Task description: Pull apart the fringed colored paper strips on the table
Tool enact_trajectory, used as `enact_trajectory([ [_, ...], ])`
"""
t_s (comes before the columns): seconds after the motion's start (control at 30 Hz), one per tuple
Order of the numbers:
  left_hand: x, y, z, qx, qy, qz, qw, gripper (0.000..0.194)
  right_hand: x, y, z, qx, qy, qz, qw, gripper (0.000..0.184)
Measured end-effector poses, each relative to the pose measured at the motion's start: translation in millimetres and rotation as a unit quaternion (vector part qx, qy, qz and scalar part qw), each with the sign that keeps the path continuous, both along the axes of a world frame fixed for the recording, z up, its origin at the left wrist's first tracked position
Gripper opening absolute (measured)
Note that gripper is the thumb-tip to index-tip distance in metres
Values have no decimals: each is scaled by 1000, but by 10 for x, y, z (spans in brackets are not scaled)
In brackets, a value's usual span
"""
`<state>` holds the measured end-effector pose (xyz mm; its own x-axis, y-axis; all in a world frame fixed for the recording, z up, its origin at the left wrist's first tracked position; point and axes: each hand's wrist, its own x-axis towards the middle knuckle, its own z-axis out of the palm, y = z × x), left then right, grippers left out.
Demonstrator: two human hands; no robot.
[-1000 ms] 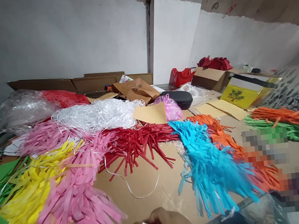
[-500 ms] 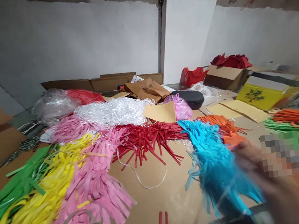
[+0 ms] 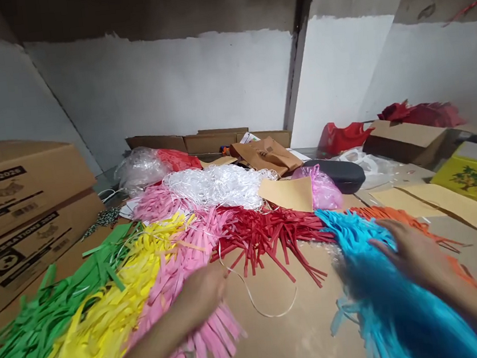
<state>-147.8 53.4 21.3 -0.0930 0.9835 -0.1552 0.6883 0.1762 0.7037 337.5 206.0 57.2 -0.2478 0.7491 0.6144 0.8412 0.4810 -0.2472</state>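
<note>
My left hand point(image 3: 208, 289) is closed above the bundle of pink strips point(image 3: 203, 341), its fingertips near a loose white string point(image 3: 257, 309). Whatever it pinches, if anything, is hidden. On the right, my right hand point(image 3: 408, 249) curls its thumb and fingers over the upper part of a blue fringe of strips point(image 3: 356, 231). The lower blue strips are smeared by motion. Between the hands, at the back, dark red strips point(image 3: 270, 233) fan out over the brown board point(image 3: 291, 339).
Yellow strips point(image 3: 103, 315) and green strips point(image 3: 59, 308) lie left, below stacked cartons point(image 3: 24, 226). Behind are a white string heap point(image 3: 222, 186), a pink bag point(image 3: 317, 187) and a black case point(image 3: 337, 174). Orange strips point(image 3: 407, 220) and a yellow box point(image 3: 474, 175) stand right.
My left hand has come up from the bottom edge, where red strips showed, to over the pink strips. My right hand now reaches over the blue fringe's upper part. The view has shifted left.
</note>
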Motion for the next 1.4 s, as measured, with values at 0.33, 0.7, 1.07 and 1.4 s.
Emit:
enact_trajectory([
  [0.33, -1027, 878, 264, 46, 403, -158, 900, 26, -2083, -951, -3, -194, -139, 391, 889, 25],
  [0.7, -934, 748, 531, 92, 377, -51, 920, 26, -3324, -892, -442, -231, -180, 430, 854, 37],
  [1.07, -784, 16, 65, -36, 273, -64, 959, 21, -3424, -1237, -452, -269, -200, 363, 869, 33],
  [1.4, -945, 23, -89, -53, 108, -8, 993, 35, -3411, -1149, -483, -300, -119, 338, 884, 26],
])
